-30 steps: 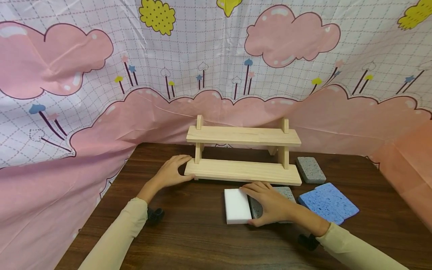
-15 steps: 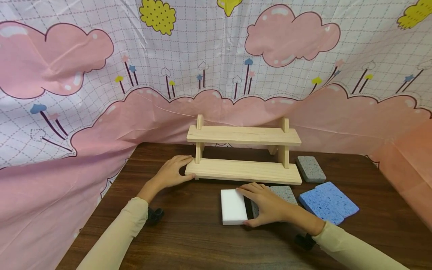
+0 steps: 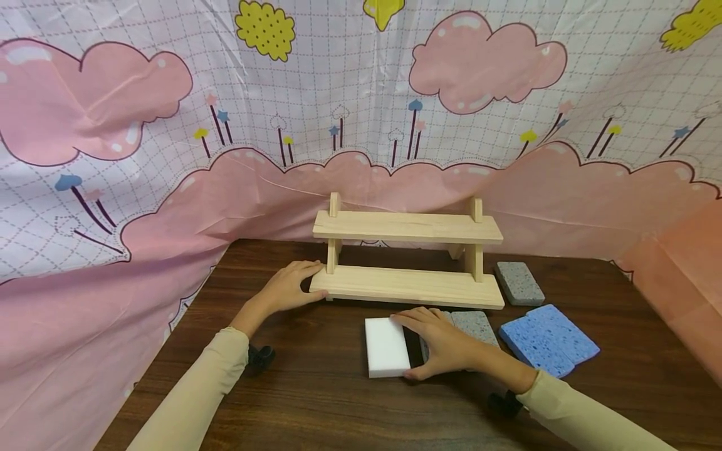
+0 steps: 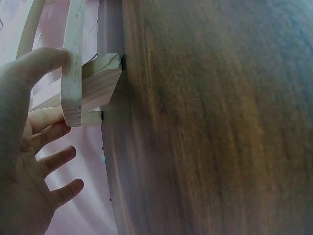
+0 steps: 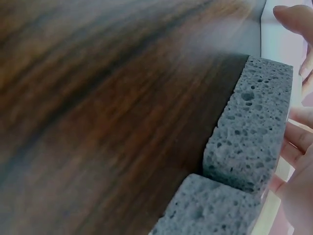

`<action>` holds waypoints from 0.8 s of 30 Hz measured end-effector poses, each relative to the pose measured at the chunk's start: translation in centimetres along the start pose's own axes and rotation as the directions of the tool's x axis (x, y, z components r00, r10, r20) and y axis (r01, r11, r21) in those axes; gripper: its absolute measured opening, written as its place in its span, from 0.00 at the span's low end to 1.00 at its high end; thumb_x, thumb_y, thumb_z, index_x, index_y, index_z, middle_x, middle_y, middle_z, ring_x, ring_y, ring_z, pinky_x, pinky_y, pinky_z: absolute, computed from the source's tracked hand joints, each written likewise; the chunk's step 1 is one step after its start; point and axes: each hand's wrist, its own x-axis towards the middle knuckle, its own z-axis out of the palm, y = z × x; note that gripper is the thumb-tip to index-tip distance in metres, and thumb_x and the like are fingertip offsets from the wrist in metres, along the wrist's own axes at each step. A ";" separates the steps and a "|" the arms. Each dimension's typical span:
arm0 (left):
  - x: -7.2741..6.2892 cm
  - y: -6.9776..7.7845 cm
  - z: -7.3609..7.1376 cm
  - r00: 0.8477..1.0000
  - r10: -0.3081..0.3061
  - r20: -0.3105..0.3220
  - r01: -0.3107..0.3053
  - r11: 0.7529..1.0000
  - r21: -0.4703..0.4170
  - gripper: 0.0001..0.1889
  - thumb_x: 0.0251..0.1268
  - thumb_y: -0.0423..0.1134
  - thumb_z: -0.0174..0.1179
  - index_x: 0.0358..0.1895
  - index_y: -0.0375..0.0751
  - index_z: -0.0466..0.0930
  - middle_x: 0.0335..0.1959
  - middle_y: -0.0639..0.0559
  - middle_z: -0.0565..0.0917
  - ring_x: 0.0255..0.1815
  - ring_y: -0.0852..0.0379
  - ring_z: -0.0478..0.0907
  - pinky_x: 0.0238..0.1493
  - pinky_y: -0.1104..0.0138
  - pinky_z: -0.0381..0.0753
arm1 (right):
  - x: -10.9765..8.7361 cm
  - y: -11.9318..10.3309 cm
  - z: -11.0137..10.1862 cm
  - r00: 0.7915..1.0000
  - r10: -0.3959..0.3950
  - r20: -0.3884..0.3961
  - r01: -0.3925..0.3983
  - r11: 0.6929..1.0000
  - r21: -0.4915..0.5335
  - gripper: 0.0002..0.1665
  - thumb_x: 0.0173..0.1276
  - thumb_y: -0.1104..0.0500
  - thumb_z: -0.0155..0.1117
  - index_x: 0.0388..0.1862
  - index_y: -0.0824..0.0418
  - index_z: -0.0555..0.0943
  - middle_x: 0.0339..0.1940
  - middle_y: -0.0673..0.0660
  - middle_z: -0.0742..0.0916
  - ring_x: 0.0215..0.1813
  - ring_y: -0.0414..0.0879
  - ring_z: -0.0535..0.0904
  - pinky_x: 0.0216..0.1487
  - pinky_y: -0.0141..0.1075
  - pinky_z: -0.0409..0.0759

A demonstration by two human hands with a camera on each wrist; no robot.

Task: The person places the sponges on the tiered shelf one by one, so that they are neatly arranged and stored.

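Note:
My left hand holds the left end of the lower plank of a two-tier wooden shelf. In the left wrist view the thumb and forefinger pinch the plank's two edges, while the other fingers stay spread. On the table before the shelf, my right hand grips a white sponge block near its right corners. Two grey porous sponges lie side by side beneath and beyond this hand, partly covered in the head view. The right wrist view shows the nearer grey sponge close below the fingers.
Two overlapping blue sponges lie on the right of the dark wooden table. Behind them another grey sponge rests beside the shelf's right end. A pink patterned cloth hangs behind and along the sides.
The white sponge has slid left with my right hand, widening the gap to the grey sponges. My left hand has stayed on the shelf.

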 end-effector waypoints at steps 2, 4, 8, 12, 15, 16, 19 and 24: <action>0.0 0.1 -0.1 1.000 -0.001 0.002 0.001 1.000 0.003 0.42 0.67 0.66 0.60 0.78 0.48 0.66 0.77 0.45 0.69 0.77 0.39 0.64 0.70 0.33 0.65 | 0.0 0.1 0.1 1.000 0.012 -0.003 -0.012 1.000 0.027 0.62 0.49 0.33 0.81 0.78 0.58 0.67 0.72 0.54 0.76 0.70 0.49 0.71 0.67 0.61 0.69; 0.0 0.1 -0.1 1.000 -0.002 0.003 0.002 1.000 0.004 0.41 0.67 0.66 0.60 0.78 0.49 0.66 0.77 0.45 0.69 0.77 0.39 0.64 0.70 0.32 0.65 | 0.0 0.1 0.1 1.000 0.026 -0.003 -0.025 0.998 0.060 0.61 0.49 0.35 0.82 0.78 0.57 0.68 0.72 0.54 0.76 0.71 0.50 0.70 0.67 0.63 0.68; 0.0 0.2 -0.2 1.000 -0.004 0.008 0.004 1.000 0.005 0.42 0.67 0.66 0.60 0.78 0.48 0.66 0.77 0.45 0.69 0.77 0.39 0.64 0.70 0.32 0.65 | 0.0 0.2 0.1 0.999 0.034 -0.019 -0.032 0.993 0.110 0.60 0.48 0.37 0.83 0.77 0.57 0.69 0.72 0.55 0.76 0.71 0.52 0.71 0.65 0.62 0.72; 0.0 0.2 -0.2 1.000 -0.010 0.009 0.010 1.000 -0.004 0.42 0.67 0.65 0.61 0.78 0.47 0.66 0.77 0.45 0.69 0.77 0.39 0.64 0.70 0.33 0.64 | 0.0 0.2 -0.1 0.998 0.020 -0.056 -0.014 0.993 0.119 0.60 0.48 0.38 0.84 0.77 0.56 0.69 0.72 0.55 0.75 0.70 0.54 0.72 0.63 0.58 0.77; 0.0 0.1 -0.2 1.000 -0.012 0.004 0.012 1.000 -0.008 0.41 0.67 0.65 0.61 0.78 0.47 0.66 0.77 0.44 0.69 0.77 0.38 0.64 0.71 0.33 0.64 | 0.1 0.1 -0.5 0.996 0.010 -0.088 0.000 0.993 0.115 0.61 0.46 0.39 0.85 0.78 0.54 0.68 0.73 0.55 0.75 0.71 0.54 0.72 0.64 0.57 0.77; -0.1 0.2 -0.2 1.000 -0.010 0.002 0.010 1.000 -0.007 0.41 0.67 0.65 0.61 0.78 0.47 0.66 0.77 0.44 0.69 0.77 0.38 0.64 0.71 0.33 0.64 | 0.2 0.1 -0.6 0.995 0.001 -0.101 0.010 0.994 0.106 0.61 0.46 0.39 0.85 0.78 0.54 0.68 0.73 0.55 0.75 0.70 0.54 0.72 0.63 0.57 0.78; -0.1 0.2 -0.2 1.000 -0.004 -0.003 0.004 1.000 -0.003 0.41 0.67 0.65 0.61 0.77 0.46 0.67 0.76 0.43 0.70 0.76 0.37 0.65 0.70 0.33 0.65 | 0.4 0.1 -1.1 0.991 -0.019 -0.134 0.032 0.994 0.101 0.62 0.44 0.41 0.87 0.78 0.55 0.68 0.73 0.54 0.76 0.69 0.51 0.73 0.62 0.54 0.79; -0.1 0.2 -0.2 1.000 -0.003 -0.003 0.003 1.000 -0.004 0.41 0.67 0.65 0.61 0.77 0.45 0.67 0.76 0.43 0.70 0.76 0.37 0.65 0.70 0.32 0.64 | 0.8 0.0 -2.6 0.984 -0.041 -0.172 0.058 0.994 0.094 0.62 0.44 0.44 0.87 0.77 0.57 0.69 0.72 0.55 0.76 0.69 0.51 0.73 0.61 0.54 0.80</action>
